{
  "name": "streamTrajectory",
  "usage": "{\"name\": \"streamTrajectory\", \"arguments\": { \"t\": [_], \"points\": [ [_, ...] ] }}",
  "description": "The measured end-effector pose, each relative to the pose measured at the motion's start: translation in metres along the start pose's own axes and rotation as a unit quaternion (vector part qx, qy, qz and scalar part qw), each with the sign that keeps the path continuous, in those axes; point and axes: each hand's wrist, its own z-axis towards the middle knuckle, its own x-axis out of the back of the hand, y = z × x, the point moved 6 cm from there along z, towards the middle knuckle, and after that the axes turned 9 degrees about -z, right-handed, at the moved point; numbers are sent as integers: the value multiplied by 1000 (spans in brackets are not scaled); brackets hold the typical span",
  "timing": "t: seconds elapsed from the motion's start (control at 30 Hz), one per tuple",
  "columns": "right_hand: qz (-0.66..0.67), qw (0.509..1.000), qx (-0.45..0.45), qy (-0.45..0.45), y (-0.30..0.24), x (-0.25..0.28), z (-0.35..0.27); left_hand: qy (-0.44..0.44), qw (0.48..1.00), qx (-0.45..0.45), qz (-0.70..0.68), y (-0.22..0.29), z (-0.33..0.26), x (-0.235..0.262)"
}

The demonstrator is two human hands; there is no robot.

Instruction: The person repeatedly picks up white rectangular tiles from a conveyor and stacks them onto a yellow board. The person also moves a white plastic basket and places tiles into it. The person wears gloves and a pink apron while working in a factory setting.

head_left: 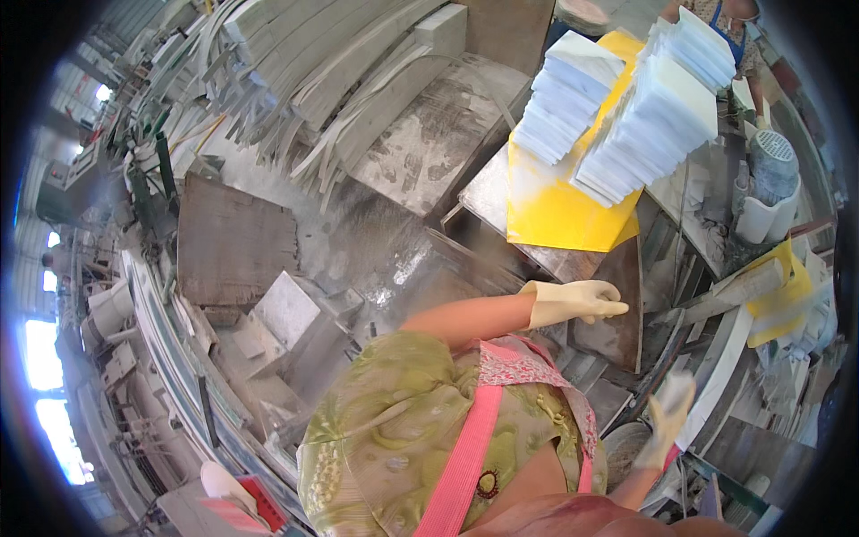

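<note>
Here your left hand (577, 301), in a pale glove, reaches out flat with its fingers released, hovering above the near edge of the metal table (488, 192) and grasping nothing. Your right hand (667, 419), also gloved, hangs lower beside a white strip (716, 376); it is blurred, so you cannot tell whether it is clenched or loose. Two stacks of white tiles stand on the table, well beyond your left hand: the left stack (565, 97) and the taller right stack (658, 112). Both lean on one yellow sheet (559, 210). A grey motor (772, 166) stands to the right of them. Long pale slabs (349, 63) lie piled at upper left.
</note>
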Motion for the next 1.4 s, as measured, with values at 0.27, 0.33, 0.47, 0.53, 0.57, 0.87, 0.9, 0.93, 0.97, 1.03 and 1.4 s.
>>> {"name": "streamTrajectory", "arguments": {
  "t": [0.27, 0.33, 0.47, 0.53, 0.57, 0.87, 0.9, 0.93, 0.97, 1.03, 1.4],
  "points": [
    [-148, 980, 127, -49, -170, -166, 127, 59, 994, -88, -25, 59, -27, 77],
    [-160, 974, 151, -55, -194, -187, 139, 157, 983, -41, 84, 60, -38, 115],
    [-149, 970, 170, -85, -200, -207, 143, 327, 895, -107, 286, 80, -57, 143],
    [-126, 970, 191, -83, -175, -195, 135, 371, 853, -118, 348, 90, -66, 144],
    [-116, 969, 208, -68, -153, -177, 128, 387, 832, -113, 380, 98, -67, 145],
    [10, 933, -307, 186, 109, 73, -124, 360, 683, -130, 622, 96, -47, 106],
    [129, 899, -350, 231, 114, 90, -183, 263, 540, -259, 756, 97, -56, 86],
    [30, 892, -396, 217, 130, 107, -208, 226, 585, -259, 734, 102, -45, 93],
    [-96, 907, -328, 244, 128, 122, -230, 250, 691, -244, 634, 107, -38, 106],
    [-260, 914, -260, 170, 132, 135, -258, 280, 820, -156, 474, 105, -28, 131],
    [-489, 849, -187, 73, 204, 103, -162, 415, 755, -104, 497, 102, -34, 151]
  ]
}}
